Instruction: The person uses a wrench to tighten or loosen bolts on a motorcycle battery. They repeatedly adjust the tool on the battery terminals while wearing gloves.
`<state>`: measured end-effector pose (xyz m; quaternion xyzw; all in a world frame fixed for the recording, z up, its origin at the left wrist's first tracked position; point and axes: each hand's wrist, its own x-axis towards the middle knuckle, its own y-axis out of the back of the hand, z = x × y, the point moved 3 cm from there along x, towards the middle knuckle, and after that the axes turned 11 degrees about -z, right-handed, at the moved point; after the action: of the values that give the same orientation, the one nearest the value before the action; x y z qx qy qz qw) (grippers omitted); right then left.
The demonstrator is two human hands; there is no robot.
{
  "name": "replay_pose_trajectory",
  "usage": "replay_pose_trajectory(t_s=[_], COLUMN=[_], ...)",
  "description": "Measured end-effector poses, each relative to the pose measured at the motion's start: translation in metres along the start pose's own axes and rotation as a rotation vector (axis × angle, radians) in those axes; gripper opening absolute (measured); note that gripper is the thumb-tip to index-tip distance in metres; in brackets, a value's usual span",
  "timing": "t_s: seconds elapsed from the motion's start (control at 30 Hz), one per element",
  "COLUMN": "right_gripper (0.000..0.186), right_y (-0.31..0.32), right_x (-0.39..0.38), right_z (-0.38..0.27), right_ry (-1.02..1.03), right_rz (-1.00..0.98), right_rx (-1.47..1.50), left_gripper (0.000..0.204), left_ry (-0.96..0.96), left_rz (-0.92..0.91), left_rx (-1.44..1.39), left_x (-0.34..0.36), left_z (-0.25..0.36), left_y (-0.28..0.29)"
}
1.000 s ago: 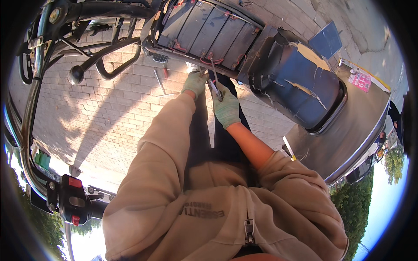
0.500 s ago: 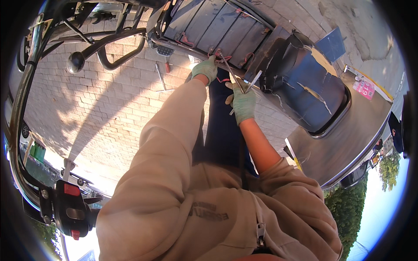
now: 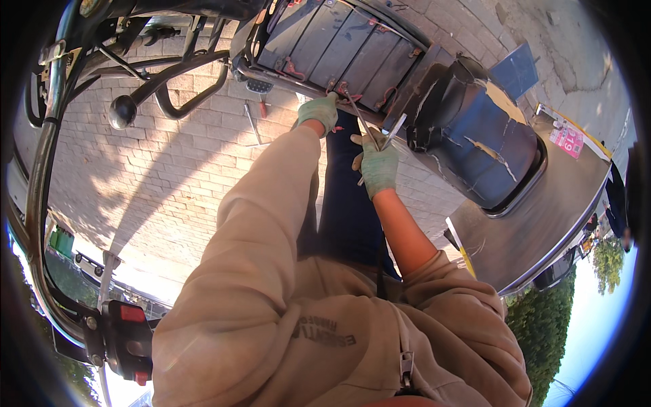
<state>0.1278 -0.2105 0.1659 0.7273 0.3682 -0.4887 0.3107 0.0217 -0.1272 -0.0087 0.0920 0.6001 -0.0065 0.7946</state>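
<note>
My left hand (image 3: 319, 112), in a pale green work glove, is at the near edge of a row of grey batteries (image 3: 331, 42). Its fingers are closed beside a terminal, and what they pinch is hidden. My right hand (image 3: 379, 164), gloved alike, grips the crossbar of a metal T-handle socket wrench (image 3: 361, 117). The wrench's shaft slants away to a battery terminal close to my left fingertips. Short red cables (image 3: 292, 68) link the battery terminals. One red cable (image 3: 386, 98) lies just right of the wrench tip.
A torn black seat (image 3: 475, 136) stands to the right, beside a flat metal panel (image 3: 529, 217). On the brick paving lie another T-shaped wrench (image 3: 251, 122) and a red-handled screwdriver (image 3: 263, 108). Handlebars (image 3: 42, 163) and a black tubular frame (image 3: 178, 74) rise at left.
The vehicle parts have shifted slightly in the picture. Both hands stay nearly in place, with the wrench's crossbar turned very little. Less red cable shows beside my left hand.
</note>
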Motion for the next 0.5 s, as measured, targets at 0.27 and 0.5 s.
replay_pose_trajectory(t_s=[0.27,0.5], right_gripper=[0.034,0.029], right_y=[0.004,0.003], right_x=[0.005,0.004], right_z=[-0.004,-0.014], right_ry=[0.019,-0.018], right_rz=[-0.02,0.001], right_rx=[0.025,0.111], left_gripper=[0.029,0.032], left_ry=[-0.085,-0.105], left_rz=[0.002,-0.111], left_rx=[0.093,0.222], left_x=[0.007,-0.012], left_z=[-0.013,-0.011], left_y=[0.007,0.002])
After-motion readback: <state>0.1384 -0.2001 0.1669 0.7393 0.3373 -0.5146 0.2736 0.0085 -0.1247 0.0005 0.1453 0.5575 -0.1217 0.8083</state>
